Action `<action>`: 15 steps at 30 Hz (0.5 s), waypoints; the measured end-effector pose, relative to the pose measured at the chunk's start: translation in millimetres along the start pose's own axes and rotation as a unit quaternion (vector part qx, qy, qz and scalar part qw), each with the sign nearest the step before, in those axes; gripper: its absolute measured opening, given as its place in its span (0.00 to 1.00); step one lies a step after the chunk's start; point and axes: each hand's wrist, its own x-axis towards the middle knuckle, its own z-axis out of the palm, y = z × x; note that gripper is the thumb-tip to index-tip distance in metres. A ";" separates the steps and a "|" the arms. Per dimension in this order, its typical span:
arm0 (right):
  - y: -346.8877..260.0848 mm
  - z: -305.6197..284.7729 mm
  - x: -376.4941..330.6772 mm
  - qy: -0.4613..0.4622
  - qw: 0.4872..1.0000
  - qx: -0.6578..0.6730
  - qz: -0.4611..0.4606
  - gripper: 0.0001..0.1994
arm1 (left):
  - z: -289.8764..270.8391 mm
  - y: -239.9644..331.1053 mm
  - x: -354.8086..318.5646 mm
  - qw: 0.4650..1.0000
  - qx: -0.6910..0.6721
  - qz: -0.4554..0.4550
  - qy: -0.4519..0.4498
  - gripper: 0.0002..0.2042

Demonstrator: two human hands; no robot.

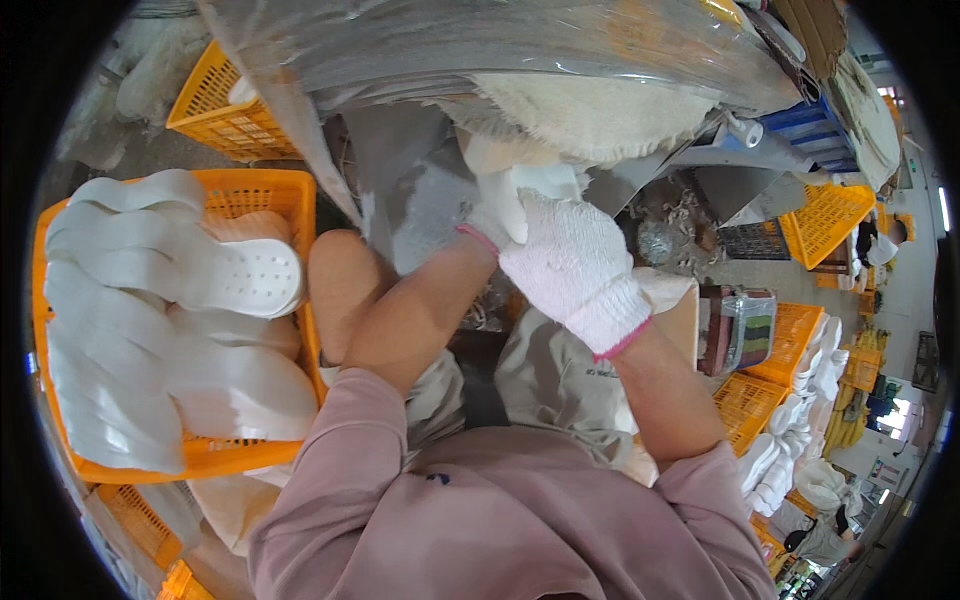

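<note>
Both my hands wear white knit gloves with pink cuffs and meet in front of me, below a fuzzy cream-coloured cloth wheel (610,118). Between them is a smooth white piece (550,180), mostly covered by the gloves, so its full shape does not show. My right hand (575,255) is closed over its near side. On the left end, my left hand (492,215) grips with its fingers largely hidden. To my left, an orange crate (308,215) is heaped with white moulded slippers (125,300); one shows a top dotted with small holes.
Plastic-wrapped grey housing (480,50) spans the area above my hands. Another orange crate (235,105) stands at the far left. At right are a metal box (745,330), orange crates (745,410) and white slippers (775,465). People are at work in the right background.
</note>
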 end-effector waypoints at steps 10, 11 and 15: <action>67.7 35.3 -198.5 -0.043 0.772 0.570 0.277 0.30 | -8.2 -29.2 -71.9 0.996 -0.058 0.012 0.068 0.36; 72.2 34.8 -202.3 0.022 0.632 0.696 0.340 0.32 | -0.7 -28.3 -73.4 0.993 -0.045 -0.007 0.107 0.34; 58.3 41.3 -162.2 0.085 0.588 0.723 0.352 0.27 | 42.9 1.3 -63.2 0.991 -0.014 0.021 0.135 0.26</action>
